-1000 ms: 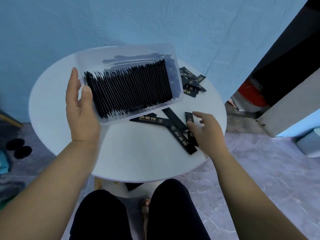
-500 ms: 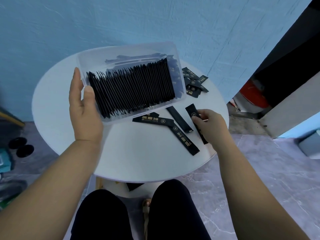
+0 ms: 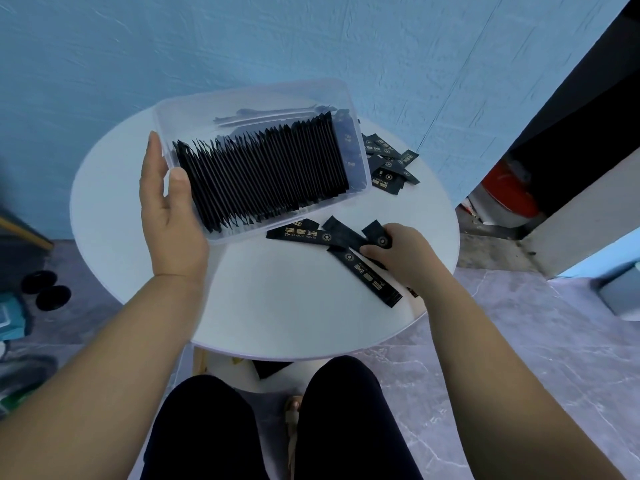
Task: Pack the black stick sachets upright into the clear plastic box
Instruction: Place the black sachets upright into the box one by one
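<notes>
A clear plastic box (image 3: 194, 112) is tilted toward me above the round white table (image 3: 277, 306). Inside it a long row of black stick sachets (image 3: 263, 171) stands on edge. My left hand (image 3: 169, 216) grips the box's left end, thumb over the rim. My right hand (image 3: 401, 254) pinches one black sachet (image 3: 379, 235) at the table's right side. Touching it lie loose sachets (image 3: 311, 235), one long sachet (image 3: 370, 277) angling toward the table's front edge. A small heap of sachets (image 3: 391, 164) lies behind the box on the right.
A blue wall rises right behind the table. My knees in black trousers (image 3: 277, 427) are under the table's near edge. To the right are a dark doorway and a red object (image 3: 509, 195) on the floor. Dark round items (image 3: 46, 289) lie on the floor at left.
My right hand closed on a sachet at the table's right and has drawn it leftward against the other loose ones. The box in my left hand has barely moved.
</notes>
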### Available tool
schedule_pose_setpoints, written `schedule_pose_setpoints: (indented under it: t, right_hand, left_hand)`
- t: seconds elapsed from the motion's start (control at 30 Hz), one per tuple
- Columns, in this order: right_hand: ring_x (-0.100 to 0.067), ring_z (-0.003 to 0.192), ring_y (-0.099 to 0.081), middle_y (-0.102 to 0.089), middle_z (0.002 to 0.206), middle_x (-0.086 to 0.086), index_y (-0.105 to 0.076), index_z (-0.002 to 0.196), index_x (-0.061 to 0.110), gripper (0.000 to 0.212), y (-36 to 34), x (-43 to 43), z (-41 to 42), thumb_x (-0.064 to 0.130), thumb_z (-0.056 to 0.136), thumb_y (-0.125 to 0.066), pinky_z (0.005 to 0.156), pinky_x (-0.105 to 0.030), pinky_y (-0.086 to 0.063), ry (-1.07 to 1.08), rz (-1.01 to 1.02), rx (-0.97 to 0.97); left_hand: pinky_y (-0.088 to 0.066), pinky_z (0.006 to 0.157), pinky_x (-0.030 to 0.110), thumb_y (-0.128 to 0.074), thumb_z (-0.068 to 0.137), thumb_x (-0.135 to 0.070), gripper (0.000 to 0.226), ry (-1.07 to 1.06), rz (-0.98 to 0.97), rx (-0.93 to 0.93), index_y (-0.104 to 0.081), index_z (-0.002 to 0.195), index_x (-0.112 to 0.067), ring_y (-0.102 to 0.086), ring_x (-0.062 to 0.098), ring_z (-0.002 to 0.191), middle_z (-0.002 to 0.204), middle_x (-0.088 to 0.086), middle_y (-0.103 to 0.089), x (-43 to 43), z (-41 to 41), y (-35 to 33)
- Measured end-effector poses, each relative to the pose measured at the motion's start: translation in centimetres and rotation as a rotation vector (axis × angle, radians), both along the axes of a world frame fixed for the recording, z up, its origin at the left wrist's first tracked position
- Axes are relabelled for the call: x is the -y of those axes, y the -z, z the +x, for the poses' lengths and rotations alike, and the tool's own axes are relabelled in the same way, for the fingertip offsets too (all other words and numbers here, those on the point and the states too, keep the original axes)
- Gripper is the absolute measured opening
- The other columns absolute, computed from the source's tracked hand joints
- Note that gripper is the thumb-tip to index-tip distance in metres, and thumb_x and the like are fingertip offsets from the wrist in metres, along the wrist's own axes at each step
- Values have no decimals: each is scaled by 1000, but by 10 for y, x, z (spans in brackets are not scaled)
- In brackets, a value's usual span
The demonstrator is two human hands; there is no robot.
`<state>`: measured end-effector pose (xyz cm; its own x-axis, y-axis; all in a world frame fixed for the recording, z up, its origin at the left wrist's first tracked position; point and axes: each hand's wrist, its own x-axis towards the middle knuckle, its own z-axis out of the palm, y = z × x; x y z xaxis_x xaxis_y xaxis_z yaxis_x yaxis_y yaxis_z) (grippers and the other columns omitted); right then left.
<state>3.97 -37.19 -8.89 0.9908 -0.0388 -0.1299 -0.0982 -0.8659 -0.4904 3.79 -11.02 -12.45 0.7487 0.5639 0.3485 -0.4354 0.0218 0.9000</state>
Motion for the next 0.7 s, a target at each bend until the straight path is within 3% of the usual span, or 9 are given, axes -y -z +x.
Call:
schedule_pose_setpoints:
  t: [0.07, 0.17, 0.27, 0.37, 0.47, 0.6, 0.7]
  right_hand:
    - [-15, 56, -35, -38, 63, -1, -33, 63, 14, 40, -2, 5, -3, 26, 88, -62, 50, -27, -25, 2, -21, -9]
    - [-16, 56, -36, -39, 64, -1, -34, 65, 14, 38, -3, 13, -10, 25, 87, -63, 50, -27, -26, 15, 7, -17]
    - [-22, 70, -48, -52, 76, -5, -52, 82, 10, 25, -3, 17, -19, 32, 87, -63, 58, -29, -37, 28, 65, 22]
    - [-22, 93, -54, -58, 100, -4, -61, 104, 12, 44, 3, 13, -27, 46, 78, -68, 79, -34, -46, 6, 54, 68]
    - [-21, 109, -46, -50, 115, -1, -54, 121, 18, 68, 12, 4, -30, 56, 68, -73, 92, -33, -41, -36, -81, 71]
    - [-20, 89, -51, -56, 93, 1, -56, 95, 22, 30, 10, -2, -27, 42, 77, -70, 73, -32, -42, -56, -31, 46]
    - [-21, 70, -46, -49, 71, -1, -53, 76, 14, 26, 6, -3, -26, 36, 83, -64, 57, -31, -32, -109, -90, 39]
  left_hand:
    - [-30, 114, 37, -40, 95, -38, 36, 0, -6, 0, -35, 130, -47, -36, 6, 135, 145, -11, -39, -1, 1, 0]
    - [-28, 114, 26, -38, 98, -31, 39, -8, 4, 7, -30, 135, -40, -34, 2, 135, 148, -7, -36, 0, 0, -1]
    - [-27, 112, 19, -37, 99, -28, 40, 6, 12, 13, -27, 137, -38, -35, -4, 131, 146, -10, -35, 2, 0, -2]
    - [-27, 111, 17, -37, 99, -26, 41, 14, 30, 21, -25, 138, -35, -35, -6, 130, 143, -11, -35, 3, -1, -1]
    - [-28, 110, 18, -37, 99, -27, 42, 4, 43, 9, -26, 139, -34, -34, -17, 124, 141, -12, -36, 3, -2, -2]
    - [-29, 114, 27, -38, 98, -30, 42, 9, 30, 0, -27, 138, -37, -35, -15, 124, 141, -11, -36, 3, -2, -2]
    - [-28, 107, 13, -36, 100, -25, 45, 8, 46, 12, -25, 143, -30, -34, -20, 121, 139, -14, -35, 5, -4, -2]
